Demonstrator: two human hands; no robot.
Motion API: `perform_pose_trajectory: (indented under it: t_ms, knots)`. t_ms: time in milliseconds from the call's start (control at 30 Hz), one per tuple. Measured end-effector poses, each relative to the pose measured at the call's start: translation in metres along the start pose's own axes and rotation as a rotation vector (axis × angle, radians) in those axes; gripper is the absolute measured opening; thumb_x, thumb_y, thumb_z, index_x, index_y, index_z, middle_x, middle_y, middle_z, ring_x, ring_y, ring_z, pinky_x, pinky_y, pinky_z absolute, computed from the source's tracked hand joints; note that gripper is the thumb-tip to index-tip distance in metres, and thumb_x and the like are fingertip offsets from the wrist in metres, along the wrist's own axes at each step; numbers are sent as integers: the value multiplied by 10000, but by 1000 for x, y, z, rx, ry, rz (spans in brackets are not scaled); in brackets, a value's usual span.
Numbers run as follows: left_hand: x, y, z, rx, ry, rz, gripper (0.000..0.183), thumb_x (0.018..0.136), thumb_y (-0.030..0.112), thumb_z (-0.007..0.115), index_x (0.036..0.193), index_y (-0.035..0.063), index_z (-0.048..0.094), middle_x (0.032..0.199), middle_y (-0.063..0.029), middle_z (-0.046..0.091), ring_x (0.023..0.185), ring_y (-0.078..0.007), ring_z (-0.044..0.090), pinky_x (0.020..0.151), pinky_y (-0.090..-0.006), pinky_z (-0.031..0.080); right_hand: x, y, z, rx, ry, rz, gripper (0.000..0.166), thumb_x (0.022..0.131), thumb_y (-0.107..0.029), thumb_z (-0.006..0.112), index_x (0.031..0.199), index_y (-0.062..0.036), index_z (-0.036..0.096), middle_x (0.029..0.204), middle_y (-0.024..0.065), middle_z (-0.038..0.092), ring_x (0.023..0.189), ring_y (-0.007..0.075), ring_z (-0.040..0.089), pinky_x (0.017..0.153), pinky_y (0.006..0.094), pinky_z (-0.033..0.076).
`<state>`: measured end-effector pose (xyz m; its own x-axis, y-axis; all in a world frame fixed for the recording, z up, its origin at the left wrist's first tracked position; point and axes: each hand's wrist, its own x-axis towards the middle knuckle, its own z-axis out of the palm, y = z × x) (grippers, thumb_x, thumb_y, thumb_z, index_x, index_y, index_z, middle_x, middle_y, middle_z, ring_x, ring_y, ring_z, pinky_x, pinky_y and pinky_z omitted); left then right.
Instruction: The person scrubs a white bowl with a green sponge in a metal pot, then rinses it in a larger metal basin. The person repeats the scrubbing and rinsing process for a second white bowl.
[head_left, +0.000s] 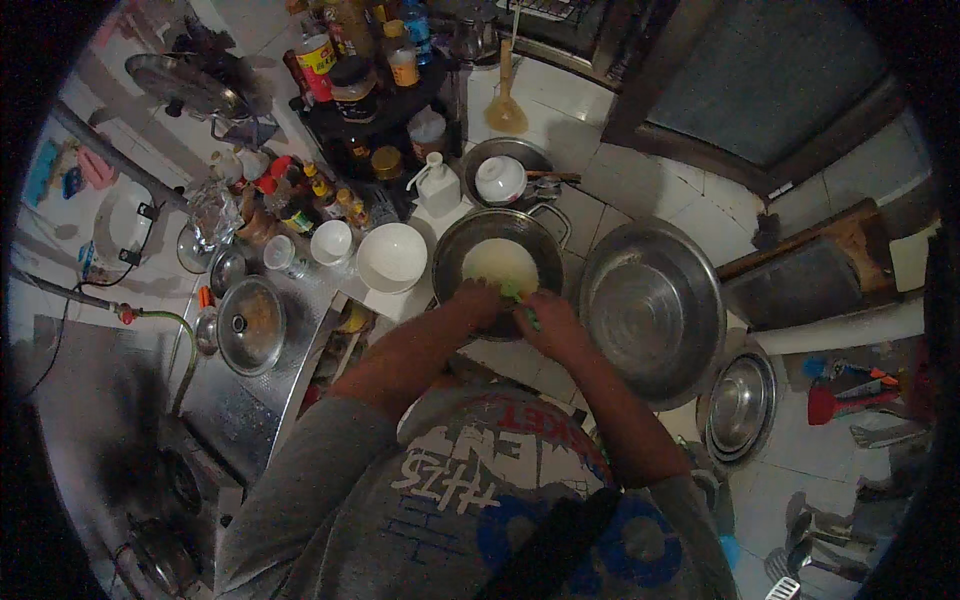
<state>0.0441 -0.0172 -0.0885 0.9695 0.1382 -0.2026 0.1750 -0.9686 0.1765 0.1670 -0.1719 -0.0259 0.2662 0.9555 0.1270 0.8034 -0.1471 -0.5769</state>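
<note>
Both hands are over a deep two-handled pan (444, 262) in front of me. A pale, round, creamy mass (491, 255), perhaps liquid or batter, fills its middle. My right hand (553, 324) grips a slim green vegetable (532, 318), whose end shows below the fingers. More green shows between the two hands, above the pale mass. My left hand (478, 304) is at the pan's near left side, its fingers bent down beside the green. Its fingertips are hidden, so its hold on the vegetable is unclear.
A large metal basin (709, 300) stands right of the pan, nested metal bowls (739, 405) beyond it. White bowls (391, 257) and a pump bottle (437, 186) are at left. Behind the pan, another pan (474, 161) holds a white bowl (501, 180). Bottles (316, 64) crowd a dark shelf.
</note>
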Motion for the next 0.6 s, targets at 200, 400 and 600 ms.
perform_pose_trajectory:
  t_ms: [200,400,600]
  knots:
    - [29,-2,46,-243,1,-180,335,881,236,575,1186,112,636,1097,-164,671,970,-325,675,806,-457,539,0,28,-2,24,8,-10,199,844,-169,676,992,-36,670,951,155,647,944,346,628,810,431,518]
    - [19,-10,38,-236,-60,-83,278,907,210,526,1126,104,660,1057,-169,684,952,-336,680,811,-473,543,-4,11,4,-31,-11,-6,224,858,-193,668,1030,-49,673,970,163,636,938,350,629,805,446,518]
    - [29,-10,32,-184,-167,-98,331,917,149,487,1222,113,612,1137,-163,661,1030,-337,655,860,-465,531,2,25,4,-57,-58,32,245,860,-217,670,1046,-57,676,1011,176,634,945,362,627,808,458,520]
